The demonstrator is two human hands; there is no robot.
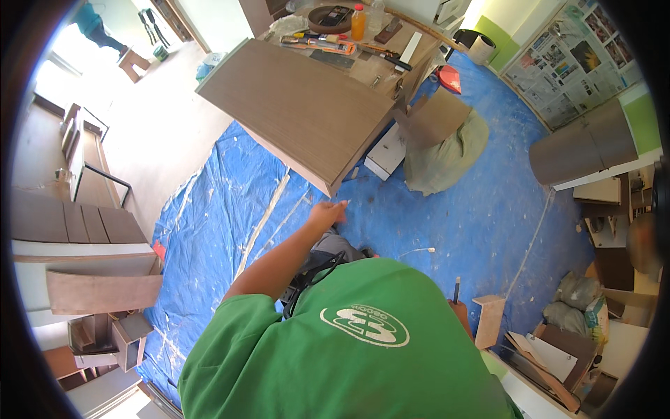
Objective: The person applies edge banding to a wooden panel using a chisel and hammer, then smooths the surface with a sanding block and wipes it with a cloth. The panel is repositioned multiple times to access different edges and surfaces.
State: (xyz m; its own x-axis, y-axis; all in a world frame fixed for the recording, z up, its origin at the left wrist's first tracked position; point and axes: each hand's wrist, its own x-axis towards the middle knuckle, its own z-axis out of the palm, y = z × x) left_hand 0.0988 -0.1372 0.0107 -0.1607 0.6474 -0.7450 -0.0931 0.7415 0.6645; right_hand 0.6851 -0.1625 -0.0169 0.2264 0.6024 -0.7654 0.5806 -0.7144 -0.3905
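In front of me stands a brown wood-grain cabinet or box, its near corner just beyond my left hand. That hand's fingers are curled together, the tips slightly blurred; whatever they may hold cannot be made out. Low at the right, my right hand is mostly hidden behind my green shirt. Out of it points a slim dark stick-like tool with a paler tip, upright in the view. A light wooden bracket-like piece is beside this hand.
Blue sheeting covers the floor. Behind the cabinet, a worktable bears tools and an orange bottle. A greenish sack and board lie at its right. Boards and drawers line the left; another person is far left.
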